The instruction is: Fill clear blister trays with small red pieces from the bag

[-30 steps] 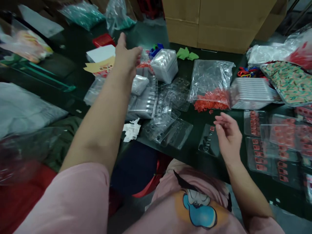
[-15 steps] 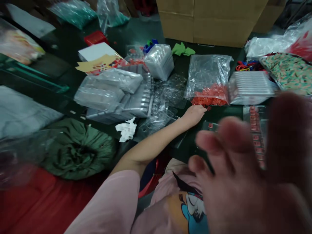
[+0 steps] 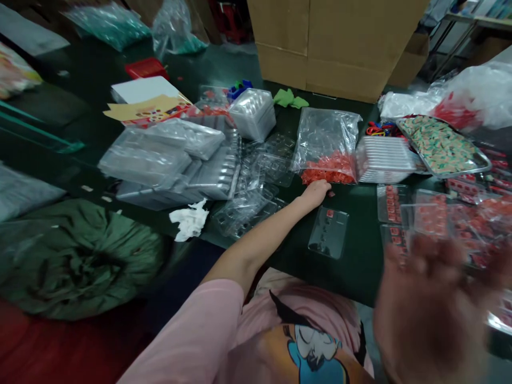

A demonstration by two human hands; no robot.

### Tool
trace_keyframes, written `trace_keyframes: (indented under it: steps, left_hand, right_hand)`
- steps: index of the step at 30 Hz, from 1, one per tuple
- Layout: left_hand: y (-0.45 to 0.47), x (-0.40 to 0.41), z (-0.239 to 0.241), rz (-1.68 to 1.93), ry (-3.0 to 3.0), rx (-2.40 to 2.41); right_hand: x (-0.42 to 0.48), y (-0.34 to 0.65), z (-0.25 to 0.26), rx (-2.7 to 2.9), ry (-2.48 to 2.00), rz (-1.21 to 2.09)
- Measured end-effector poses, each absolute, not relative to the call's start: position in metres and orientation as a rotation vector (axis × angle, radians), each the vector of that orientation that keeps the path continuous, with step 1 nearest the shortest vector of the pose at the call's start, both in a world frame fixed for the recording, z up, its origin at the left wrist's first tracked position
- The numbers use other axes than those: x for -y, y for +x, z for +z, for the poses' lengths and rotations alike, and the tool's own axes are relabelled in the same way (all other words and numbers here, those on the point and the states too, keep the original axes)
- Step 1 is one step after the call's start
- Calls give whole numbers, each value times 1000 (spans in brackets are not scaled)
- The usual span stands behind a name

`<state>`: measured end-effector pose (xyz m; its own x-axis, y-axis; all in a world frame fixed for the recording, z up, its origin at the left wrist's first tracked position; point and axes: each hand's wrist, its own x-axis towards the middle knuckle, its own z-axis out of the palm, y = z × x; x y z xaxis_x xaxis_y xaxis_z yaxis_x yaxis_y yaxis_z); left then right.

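My left hand (image 3: 316,193) rests on the table at the lower edge of a clear plastic bag (image 3: 330,128) holding small red pieces (image 3: 334,166). Its fingers are curled down, and whatever they hold is hidden; a loose red piece (image 3: 330,193) lies by the fingertips. In front of that hand is a clear plastic blister tray (image 3: 328,234) with one red piece in its top slot. Close to the camera at lower right, my blurred right hand (image 3: 434,304) is raised, palm visible, fingers apart, with nothing seen in it. Filled trays (image 3: 392,204) of red pieces lie behind it.
Stacked clear blister packs (image 3: 160,154) and loose trays (image 3: 256,205) lie at left beside a crumpled white tissue (image 3: 190,220). A metal tray (image 3: 444,144) of green and tan pieces stands at right. A cardboard box (image 3: 336,48) blocks the back. A green bundle (image 3: 80,256) sits lower left.
My right hand has moved down and away from the camera, uncovering the filled trays. The whole view has shifted. My left hand stays by the bag of red pieces.
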<state>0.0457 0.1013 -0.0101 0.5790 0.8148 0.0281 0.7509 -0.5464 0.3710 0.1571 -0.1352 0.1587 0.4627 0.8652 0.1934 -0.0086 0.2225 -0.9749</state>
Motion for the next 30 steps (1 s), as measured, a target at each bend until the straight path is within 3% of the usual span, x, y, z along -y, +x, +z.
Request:
trace_keyframes:
  steps: [3,7,11,18,24,30]
  left_hand:
    - [41,-99,-12,344,2450,-1309]
    - [38,-96,-13,466,2438,-1281]
    - [31,-98,-11,471,2446,-1326]
    - [5,-92,3,481,2480,-1337]
    - [-1,-80,5,449,2425,-1383]
    - [-3,-77,4,434,2389,-1422]
  right_hand:
    - [101,171,116,933,-1209,638]
    - [32,199,39,1455,-1428,476]
    - [-29,200,-1,1889,-1522,434]
    - [-62,203,-17,2070,-1632,487]
    - [-11,219,-6,1751,-1418,734]
    - [30,204,-7,1874,-1346,763]
